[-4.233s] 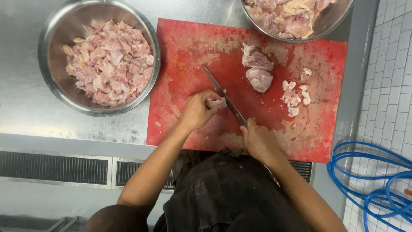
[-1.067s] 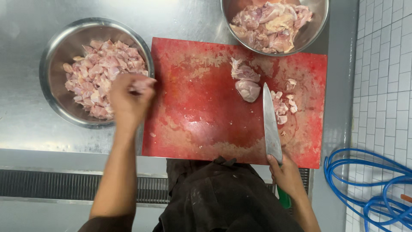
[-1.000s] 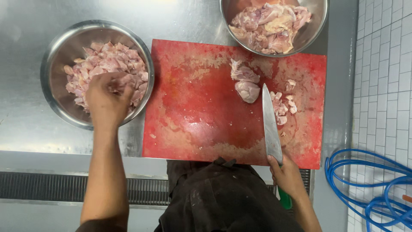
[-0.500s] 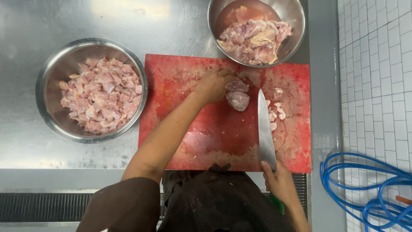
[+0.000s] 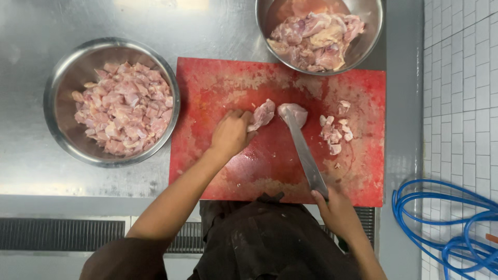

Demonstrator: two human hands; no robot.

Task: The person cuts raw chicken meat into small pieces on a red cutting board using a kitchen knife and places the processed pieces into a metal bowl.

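At the middle of the red plastic cutting board [image 5: 218,171] on the steel counter [image 5: 31,176], the left hand [image 5: 231,134] pinches a raw pink chicken piece [image 5: 262,114]. The right hand [image 5: 338,211], at the board's near edge, is closed around a long steel knife [image 5: 305,152], whose tip touches a second raw chicken piece [image 5: 295,111].
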